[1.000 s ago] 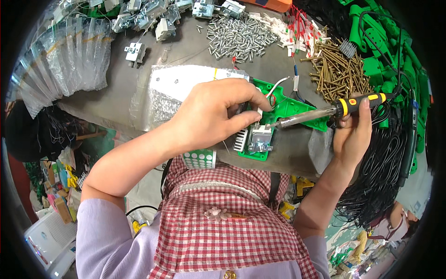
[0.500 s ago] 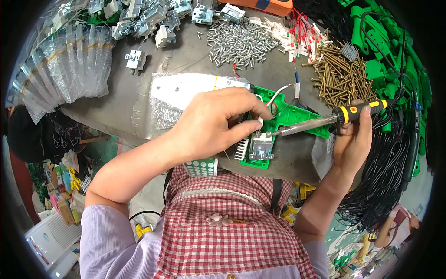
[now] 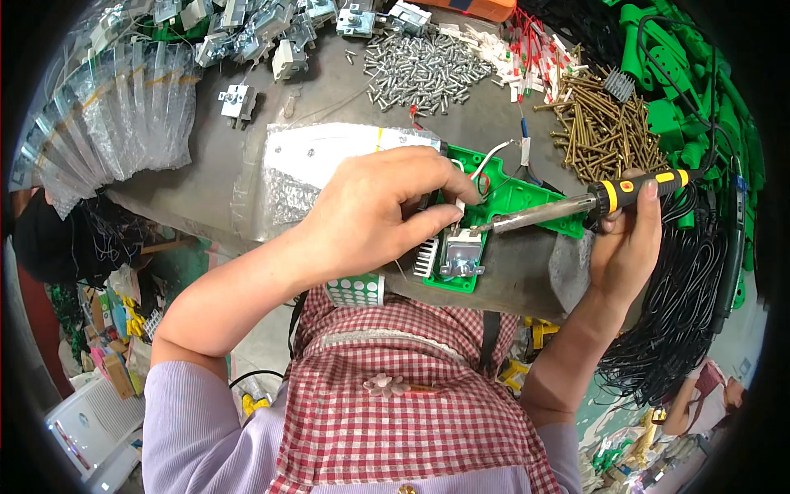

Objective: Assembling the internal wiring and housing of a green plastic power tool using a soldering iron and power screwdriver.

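My right hand (image 3: 627,240) grips the black and yellow handle of a soldering iron (image 3: 543,217). Its tip reaches the top edge of a metal and white switch unit (image 3: 462,257), set in the near end of a green plastic tool housing (image 3: 520,204). From the left, my left hand (image 3: 383,210) pinches a short white wire piece (image 3: 459,211) just above that unit's terminals. The fingers partly cover the wire and a dark part inside the housing. Another white wire (image 3: 492,153) arches out over the housing's far side.
Screws (image 3: 428,70) lie heaped at the back, with long brass-coloured screws (image 3: 605,132) to their right. Further switch units (image 3: 239,103) and plastic bags (image 3: 132,111) occupy the left. Black cables (image 3: 671,305) and green housings (image 3: 671,123) crowd the right. A plastic-wrapped white sheet (image 3: 321,152) lies beside the housing.
Both hands keep nearly the same pose. The iron's tip has shifted slightly left and up along the switch unit's edge; the view itself has moved a little.
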Demonstrator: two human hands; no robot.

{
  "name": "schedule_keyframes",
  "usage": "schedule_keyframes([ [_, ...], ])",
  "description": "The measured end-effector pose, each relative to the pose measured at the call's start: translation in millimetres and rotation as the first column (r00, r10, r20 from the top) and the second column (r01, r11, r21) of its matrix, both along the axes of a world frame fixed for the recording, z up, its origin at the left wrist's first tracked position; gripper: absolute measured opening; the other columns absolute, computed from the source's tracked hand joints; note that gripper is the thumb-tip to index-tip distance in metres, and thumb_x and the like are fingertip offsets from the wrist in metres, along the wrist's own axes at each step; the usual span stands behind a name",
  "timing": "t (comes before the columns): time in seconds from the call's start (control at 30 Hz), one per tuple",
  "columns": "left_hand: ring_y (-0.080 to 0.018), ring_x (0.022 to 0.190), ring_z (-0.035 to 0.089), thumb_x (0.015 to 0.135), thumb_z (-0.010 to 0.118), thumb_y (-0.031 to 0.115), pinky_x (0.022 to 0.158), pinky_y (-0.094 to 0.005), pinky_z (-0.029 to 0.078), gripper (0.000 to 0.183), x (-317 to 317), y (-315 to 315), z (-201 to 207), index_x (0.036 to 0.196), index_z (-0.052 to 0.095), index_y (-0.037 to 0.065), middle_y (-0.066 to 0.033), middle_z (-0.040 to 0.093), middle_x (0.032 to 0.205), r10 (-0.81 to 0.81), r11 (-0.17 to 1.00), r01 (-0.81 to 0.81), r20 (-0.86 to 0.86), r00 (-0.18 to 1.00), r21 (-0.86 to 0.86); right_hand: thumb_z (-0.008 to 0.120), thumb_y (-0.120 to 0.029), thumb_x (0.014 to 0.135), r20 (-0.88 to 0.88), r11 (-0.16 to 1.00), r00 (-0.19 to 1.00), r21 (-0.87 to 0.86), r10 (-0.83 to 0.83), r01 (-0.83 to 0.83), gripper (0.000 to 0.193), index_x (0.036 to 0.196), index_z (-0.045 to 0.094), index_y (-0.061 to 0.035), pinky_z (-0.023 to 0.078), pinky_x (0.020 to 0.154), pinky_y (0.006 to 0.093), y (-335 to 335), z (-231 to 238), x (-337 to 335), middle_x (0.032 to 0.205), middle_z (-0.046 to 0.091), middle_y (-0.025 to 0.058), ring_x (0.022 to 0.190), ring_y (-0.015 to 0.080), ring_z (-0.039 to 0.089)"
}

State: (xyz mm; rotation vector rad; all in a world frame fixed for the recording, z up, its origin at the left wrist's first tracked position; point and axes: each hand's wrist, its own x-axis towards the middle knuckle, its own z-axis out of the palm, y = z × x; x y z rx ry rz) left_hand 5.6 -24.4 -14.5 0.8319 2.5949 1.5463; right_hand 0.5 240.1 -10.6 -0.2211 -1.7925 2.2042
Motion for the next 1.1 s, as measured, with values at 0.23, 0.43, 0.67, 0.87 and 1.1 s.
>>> schedule_keyframes([
  [0.23, -0.0099, 0.059, 0.047, 0.076, 0.071, 0.003, 0.052, -0.0234, 0.038, 0.019, 0.7, 0.5, 0.8, 0.093, 0.068, 0.007, -0.002, 0.066, 0.088, -0.003, 1.0, 0.003, 0.005, 1.0, -0.005, 0.05, -0.026, 0.098, 0.0, 1.0, 1.0, 0.01, -0.003, 0.003, 0.028, 0.098, 0.055, 0.0014, 0.033, 0.053, 0.0205, 0.9, 0.6, 2.2, 0.073, 0.052, 0.0024, 0.06, 0.0068, 0.042],
  [0.43, -0.0099, 0.058, 0.047, 0.076, 0.071, 0.003, 0.052, -0.0235, 0.038, 0.018, 1.0, -0.1, 0.0, 0.093, 0.068, 0.007, -0.002, 0.066, 0.088, 0.007, 1.0, -0.007, 0.002, 1.0, 0.003, 0.049, -0.029, 0.097, -0.013, 0.999, 1.0, 0.033, 0.01, -0.01, 0.031, 0.104, 0.057, 0.0003, 0.034, 0.053, 0.02, 4.8, -4.8, 1.6, 0.075, 0.055, 0.0015, 0.06, 0.0055, 0.044],
  [0.67, -0.0115, 0.062, 0.05, 0.076, 0.071, 0.004, 0.054, -0.0247, 0.039, 0.019, 0.7, -0.4, -1.1, 0.094, 0.068, 0.008, -0.0021, 0.066, 0.089, -0.007, 1.0, 0.007, -0.013, 1.0, 0.002, 0.049, -0.029, 0.097, -0.014, 0.999, 1.0, 0.043, -0.016, 0.017, 0.031, 0.103, 0.057, 0.0005, 0.033, 0.053, 0.0202, 1.2, -1.5, 2.2, 0.075, 0.055, 0.0014, 0.06, 0.0056, 0.043],
  [0.87, -0.0126, 0.063, 0.051, 0.076, 0.071, 0.004, 0.054, -0.0248, 0.04, 0.018, 0.6, 0.1, 0.1, 0.093, 0.068, 0.007, -0.0031, 0.066, 0.089, -0.013, 1.0, 0.013, -0.013, 1.0, -0.007, 0.049, -0.028, 0.097, -0.019, 0.999, 1.0, 0.045, 0.001, 0.0, 0.03, 0.104, 0.058, 0.0006, 0.033, 0.053, 0.0204, 3.0, -2.9, 2.4, 0.076, 0.055, 0.0012, 0.06, 0.0058, 0.043],
  [1.1, -0.0144, 0.067, 0.055, 0.076, 0.071, 0.004, 0.056, -0.0252, 0.042, 0.018, -0.3, -0.5, 1.9, 0.093, 0.067, 0.007, -0.0041, 0.066, 0.089, -0.026, 0.999, 0.026, -0.021, 0.999, -0.026, 0.048, -0.028, 0.098, -0.024, 0.999, 1.0, 0.036, 0.005, -0.004, 0.03, 0.104, 0.057, 0.0001, 0.033, 0.054, 0.0199, 2.6, -2.3, 2.5, 0.075, 0.054, 0.0005, 0.061, 0.0054, 0.042],
])
